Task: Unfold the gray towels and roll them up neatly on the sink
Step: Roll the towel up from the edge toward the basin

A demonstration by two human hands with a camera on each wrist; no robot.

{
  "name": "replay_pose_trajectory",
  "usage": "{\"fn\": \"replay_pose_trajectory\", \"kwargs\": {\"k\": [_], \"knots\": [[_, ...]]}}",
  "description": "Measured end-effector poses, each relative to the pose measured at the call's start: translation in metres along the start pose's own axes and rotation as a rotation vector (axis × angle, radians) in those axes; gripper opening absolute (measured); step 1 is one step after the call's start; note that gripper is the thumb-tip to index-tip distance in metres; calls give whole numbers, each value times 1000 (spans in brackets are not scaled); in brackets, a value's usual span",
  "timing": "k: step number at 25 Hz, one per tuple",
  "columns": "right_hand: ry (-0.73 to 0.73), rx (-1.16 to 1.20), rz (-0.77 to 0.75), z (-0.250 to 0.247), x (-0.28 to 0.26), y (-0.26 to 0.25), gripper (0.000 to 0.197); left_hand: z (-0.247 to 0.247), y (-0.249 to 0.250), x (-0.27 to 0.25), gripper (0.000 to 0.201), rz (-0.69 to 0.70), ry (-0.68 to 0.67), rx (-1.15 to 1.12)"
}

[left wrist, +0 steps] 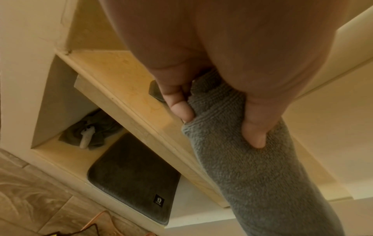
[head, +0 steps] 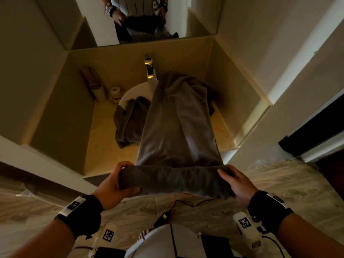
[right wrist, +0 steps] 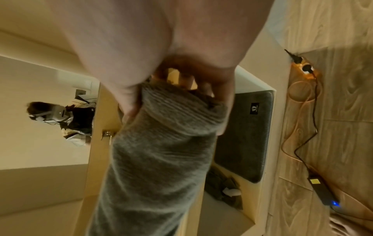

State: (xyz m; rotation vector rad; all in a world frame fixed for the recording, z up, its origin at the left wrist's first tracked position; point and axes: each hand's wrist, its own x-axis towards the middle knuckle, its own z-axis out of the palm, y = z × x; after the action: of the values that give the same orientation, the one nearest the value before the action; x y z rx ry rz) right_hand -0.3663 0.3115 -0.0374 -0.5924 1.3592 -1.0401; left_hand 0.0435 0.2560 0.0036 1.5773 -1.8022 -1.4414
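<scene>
A long gray towel (head: 176,131) stretches from the faucet across the sink counter toward me, its near end wound into a thick roll (head: 175,180) held just off the counter's front edge. My left hand (head: 119,181) grips the roll's left end, thumb underneath and fingers over the top. My right hand (head: 234,181) grips the right end the same way. In the left wrist view the fingers (left wrist: 181,110) pinch the towel (left wrist: 252,159). In the right wrist view the right hand's fingers (right wrist: 210,89) curl round the towel's ribbed end (right wrist: 161,135). A second gray towel (head: 130,121) lies crumpled, partly over the basin.
The white basin (head: 134,90) and chrome faucet (head: 149,71) sit at the back of a walled niche, with toilet paper rolls (head: 114,94) at the back left. A mirror (head: 141,19) hangs above. A dark bath mat (left wrist: 133,177) lies on the shelf below. A cable and power adapter (right wrist: 321,190) lie on the floor.
</scene>
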Motion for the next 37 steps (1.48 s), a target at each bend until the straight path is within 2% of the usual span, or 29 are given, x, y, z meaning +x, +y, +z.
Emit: {"fn": "replay_pose_trajectory", "kwargs": {"k": [2, 4, 6, 10, 15, 19, 22, 24, 26, 29, 32, 37], "knots": [[-18, 82, 7, 1, -6, -4, 66, 2, 2, 1, 76, -11, -7, -8], [-102, 80, -27, -3, -10, -8, 80, 3, -1, 2, 72, -44, -22, -22], [-168, -84, -124, -9, -13, -12, 97, 2, -4, 3, 69, -64, -19, -36], [-180, -343, -244, -14, -19, -15, 120, 2, 4, 3, 67, -65, -46, -69], [-231, -783, -394, -15, -25, -22, 136, -6, 1, 8, 85, -32, -100, -67], [-228, -890, -377, -13, -29, -19, 128, 2, -2, 9, 85, -65, -150, -69], [-230, -835, -358, -9, -27, -17, 130, 7, -1, 10, 100, -111, -171, -148], [-233, -770, -350, -9, -26, -18, 129, 7, 2, 10, 98, -139, -127, -174], [-198, -703, -366, -11, -26, -18, 118, 7, 2, 9, 102, -139, -53, -184], [-128, -619, -406, -14, -29, -16, 91, 8, 4, 4, 108, -118, 41, -242], [-112, -581, -394, -18, -30, -14, 78, 7, 5, 1, 108, -81, -8, -185], [-88, -494, -322, -26, -26, -7, 75, 10, 1, 2, 114, -130, -100, -134]]}}
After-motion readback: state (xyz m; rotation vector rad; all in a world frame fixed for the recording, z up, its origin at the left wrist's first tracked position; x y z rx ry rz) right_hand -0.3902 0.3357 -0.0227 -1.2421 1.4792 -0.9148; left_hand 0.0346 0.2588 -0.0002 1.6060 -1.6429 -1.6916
